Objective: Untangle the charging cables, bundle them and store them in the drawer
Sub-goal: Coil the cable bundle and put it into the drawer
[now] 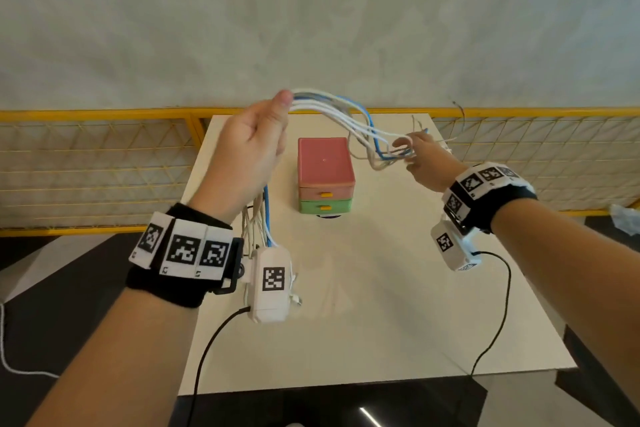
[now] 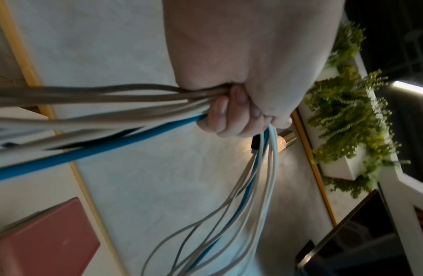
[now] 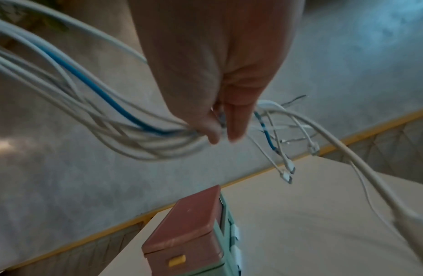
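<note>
Several white charging cables and one blue cable [image 1: 346, 118] arc through the air above the table between both hands. My left hand [image 1: 252, 149] is raised left of the drawer unit, fingers curled round the bundle [image 2: 158, 104]; loose ends hang down past its wrist [image 1: 263, 218]. My right hand [image 1: 420, 158] holds the far part of the bundle [image 3: 158, 136] right of the unit, with plug ends [image 3: 288, 170] dangling past its fingers. The small drawer unit [image 1: 325, 170] has a pink top, a pink drawer and a green drawer, both closed, with yellow handles.
The cream table [image 1: 381, 305] carries only the drawer unit near its far middle. A yellow mesh railing [image 1: 97, 163] runs behind the table. Black camera leads [image 1: 498, 315] hang from both wrists. A planter with green foliage [image 2: 347, 115] shows in the left wrist view.
</note>
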The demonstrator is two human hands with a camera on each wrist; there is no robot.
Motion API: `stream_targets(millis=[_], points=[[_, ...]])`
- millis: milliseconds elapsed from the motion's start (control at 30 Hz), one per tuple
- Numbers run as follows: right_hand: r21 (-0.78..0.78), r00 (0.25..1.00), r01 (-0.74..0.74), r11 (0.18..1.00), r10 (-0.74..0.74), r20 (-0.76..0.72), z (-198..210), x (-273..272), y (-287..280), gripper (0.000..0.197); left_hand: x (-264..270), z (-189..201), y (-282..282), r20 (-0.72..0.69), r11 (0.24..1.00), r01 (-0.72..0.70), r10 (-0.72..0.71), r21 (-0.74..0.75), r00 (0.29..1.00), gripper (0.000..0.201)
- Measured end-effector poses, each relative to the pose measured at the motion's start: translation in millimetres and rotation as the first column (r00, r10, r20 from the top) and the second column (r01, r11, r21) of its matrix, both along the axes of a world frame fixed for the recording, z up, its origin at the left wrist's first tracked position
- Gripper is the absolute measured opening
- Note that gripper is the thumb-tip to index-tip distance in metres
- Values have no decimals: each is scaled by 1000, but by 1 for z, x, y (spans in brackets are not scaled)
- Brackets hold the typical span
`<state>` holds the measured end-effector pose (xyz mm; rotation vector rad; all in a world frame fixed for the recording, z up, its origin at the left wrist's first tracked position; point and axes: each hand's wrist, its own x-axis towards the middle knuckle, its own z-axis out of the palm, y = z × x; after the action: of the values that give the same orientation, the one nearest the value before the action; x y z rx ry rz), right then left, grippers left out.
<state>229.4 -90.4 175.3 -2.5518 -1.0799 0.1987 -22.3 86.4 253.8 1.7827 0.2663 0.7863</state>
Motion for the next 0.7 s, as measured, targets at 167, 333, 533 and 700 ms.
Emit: stream_targets(millis=[167,333,533,700], points=[[-47,985,-134,990,128,-114,22,-26,-4,79,26,-38,-18,-361,966,144,-57,217,931,32],[258,884,-444,858,466,-32,40,-86,6,100,44,-60,-35,-588,890,320,-75,324,805,50],[136,883,-468,873,457,103,19,-111,30,51,53,-55,-46,-656,879,394,-132,269,743,20],[46,936,-311,949,298,189,23,-97,27,31,38,-68,-36,-502,926,370,-284,78,817,22]])
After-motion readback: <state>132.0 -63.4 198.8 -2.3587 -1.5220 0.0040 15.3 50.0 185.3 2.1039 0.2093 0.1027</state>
